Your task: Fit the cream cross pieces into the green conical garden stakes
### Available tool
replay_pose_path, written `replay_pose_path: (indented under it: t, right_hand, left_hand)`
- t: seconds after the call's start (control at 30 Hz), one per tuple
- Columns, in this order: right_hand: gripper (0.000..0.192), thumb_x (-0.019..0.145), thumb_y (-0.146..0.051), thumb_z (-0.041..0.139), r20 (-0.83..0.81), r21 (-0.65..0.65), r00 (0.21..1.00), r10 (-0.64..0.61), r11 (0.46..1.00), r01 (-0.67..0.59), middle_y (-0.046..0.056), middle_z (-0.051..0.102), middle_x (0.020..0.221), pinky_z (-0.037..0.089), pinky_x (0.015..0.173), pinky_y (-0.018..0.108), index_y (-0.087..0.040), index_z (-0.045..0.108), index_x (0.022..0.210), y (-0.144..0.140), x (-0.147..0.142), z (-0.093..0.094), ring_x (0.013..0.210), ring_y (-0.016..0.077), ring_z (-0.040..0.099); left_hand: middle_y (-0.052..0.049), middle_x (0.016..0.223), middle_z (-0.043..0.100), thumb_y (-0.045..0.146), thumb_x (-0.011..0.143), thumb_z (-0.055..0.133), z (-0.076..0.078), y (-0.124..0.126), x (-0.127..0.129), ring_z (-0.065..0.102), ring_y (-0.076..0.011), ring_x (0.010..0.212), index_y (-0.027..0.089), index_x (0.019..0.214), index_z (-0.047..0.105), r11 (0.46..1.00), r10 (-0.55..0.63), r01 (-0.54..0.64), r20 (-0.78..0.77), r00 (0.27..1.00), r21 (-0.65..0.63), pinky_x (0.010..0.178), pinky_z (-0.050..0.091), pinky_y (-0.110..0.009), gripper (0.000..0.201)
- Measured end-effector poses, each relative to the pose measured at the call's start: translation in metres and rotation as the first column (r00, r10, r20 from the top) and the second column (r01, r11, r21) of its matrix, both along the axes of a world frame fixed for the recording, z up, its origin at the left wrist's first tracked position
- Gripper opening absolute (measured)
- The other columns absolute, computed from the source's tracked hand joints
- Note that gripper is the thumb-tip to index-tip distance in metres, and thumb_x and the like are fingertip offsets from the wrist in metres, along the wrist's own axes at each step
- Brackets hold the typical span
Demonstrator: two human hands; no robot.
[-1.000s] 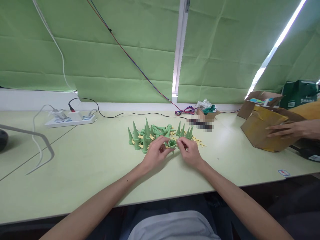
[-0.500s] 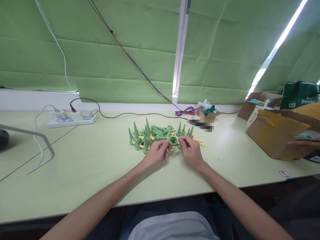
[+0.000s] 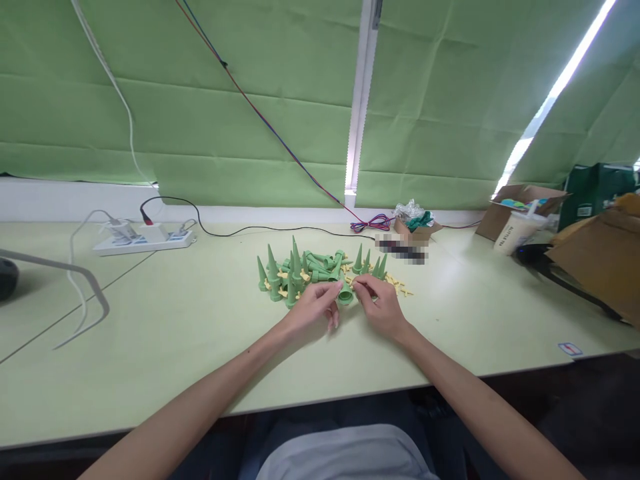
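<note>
Left hand (image 3: 314, 308) pinches a green cone spike (image 3: 345, 293) at its wide end, on the table (image 3: 175, 333) just in front of the heap of green spikes (image 3: 300, 267). Right hand (image 3: 381, 305) is closed in a fingertip pinch on a small yellow piece (image 3: 356, 283) touching that spike.

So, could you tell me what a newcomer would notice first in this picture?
Probably the cluster of green cone spikes mid-table, with the left hand and right hand meeting over one green piece at its near edge. Next, the white power strip far left.
</note>
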State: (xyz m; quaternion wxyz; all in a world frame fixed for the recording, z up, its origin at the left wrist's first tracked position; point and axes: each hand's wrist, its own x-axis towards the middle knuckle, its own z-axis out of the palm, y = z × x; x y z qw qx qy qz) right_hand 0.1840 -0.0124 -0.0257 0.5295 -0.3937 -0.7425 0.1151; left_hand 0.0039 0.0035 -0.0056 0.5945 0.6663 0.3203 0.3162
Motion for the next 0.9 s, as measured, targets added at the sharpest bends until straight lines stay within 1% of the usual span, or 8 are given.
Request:
replay_pose_path:
  t: [0.07,0.2,0.37,0.43,0.53,0.63,0.73,0.9]
  right_hand:
    - [0.022,0.096,-0.029,0.045,0.005,-0.004,1.0,-0.01,1.0,0.01,0.001,0.057,0.068,0.036,0.055,0.025,-0.019,0.058,0.08,0.0,0.0,-0.001,0.056,0.0118,0.045]
    - [0.022,0.096,-0.03,0.046,0.017,-0.014,0.999,-0.033,0.999,0.033,0.0,0.056,0.067,0.035,0.054,0.025,-0.019,0.057,0.079,0.001,0.001,-0.001,0.054,0.0115,0.044]
    - [0.023,0.096,-0.03,0.046,0.027,-0.029,0.999,-0.039,0.999,0.04,-0.001,0.053,0.065,0.033,0.053,0.025,-0.02,0.055,0.077,0.002,0.001,-0.003,0.053,0.0109,0.041]
    - [0.024,0.096,-0.03,0.045,0.03,-0.036,0.999,-0.043,0.998,0.044,-0.002,0.05,0.062,0.031,0.052,0.025,-0.02,0.053,0.076,0.002,0.001,-0.003,0.051,0.0107,0.039]
    - [0.027,0.096,-0.031,0.044,0.04,-0.046,0.998,-0.058,0.997,0.06,-0.003,0.045,0.058,0.03,0.05,0.024,-0.02,0.051,0.073,0.002,0.001,-0.003,0.049,0.0102,0.037]
    - [0.027,0.095,-0.031,0.045,0.048,-0.054,0.997,-0.068,0.996,0.07,-0.003,0.046,0.057,0.03,0.05,0.024,-0.019,0.051,0.072,0.001,0.0,-0.003,0.048,0.0098,0.038]
    - [0.026,0.095,-0.031,0.045,0.035,-0.051,0.997,-0.073,0.996,0.075,-0.003,0.047,0.058,0.031,0.05,0.024,-0.019,0.052,0.073,0.001,-0.001,-0.002,0.048,0.0099,0.039]
    - [0.025,0.095,-0.033,0.045,-0.024,-0.041,0.994,-0.106,0.994,0.105,-0.002,0.05,0.062,0.034,0.051,0.024,-0.019,0.054,0.077,0.002,-0.002,-0.002,0.051,0.0104,0.041]
  left_hand:
    - [-0.001,0.052,0.057,0.059,0.088,0.048,0.001,-0.001,-0.001,0.055,-0.0129,0.042,0.013,0.09,0.058,0.998,0.001,0.001,-0.038,0.999,0.068,0.043,0.043,-0.023,0.047]
    - [0.001,0.052,0.056,0.054,0.088,0.051,0.003,-0.005,-0.002,0.053,-0.0119,0.041,0.017,0.082,0.054,0.978,0.053,-0.033,-0.09,0.995,0.205,0.045,0.041,-0.023,0.038]
    - [0.004,0.05,0.049,0.049,0.087,0.054,0.0,-0.007,-0.001,0.05,-0.0125,0.044,0.019,0.085,0.054,0.956,0.132,-0.093,-0.125,0.983,0.28,0.045,0.038,-0.023,0.031]
    - [0.004,0.056,0.049,0.047,0.086,0.055,-0.002,-0.007,0.0,0.05,-0.0122,0.046,0.019,0.087,0.055,0.933,0.179,-0.125,-0.135,0.975,0.336,0.045,0.038,-0.023,0.028]
    - [0.001,0.07,0.052,0.044,0.086,0.056,-0.004,-0.005,0.001,0.049,-0.0106,0.05,0.018,0.087,0.057,0.878,0.24,-0.154,-0.139,0.961,0.453,0.046,0.038,-0.023,0.026]
    - [-0.003,0.086,0.054,0.043,0.086,0.055,-0.006,-0.003,0.002,0.049,-0.0093,0.053,0.017,0.089,0.058,0.834,0.271,-0.156,-0.146,0.952,0.529,0.047,0.039,-0.022,0.026]
    - [-0.005,0.094,0.055,0.042,0.088,0.053,-0.007,-0.003,0.003,0.048,-0.0082,0.053,0.018,0.093,0.058,0.828,0.285,-0.164,-0.151,0.946,0.537,0.048,0.041,-0.023,0.025]
    - [-0.006,0.103,0.06,0.045,0.085,0.057,-0.006,-0.004,0.004,0.051,-0.009,0.054,0.021,0.104,0.056,0.84,0.347,-0.253,-0.117,0.93,0.48,0.049,0.043,-0.023,0.031]
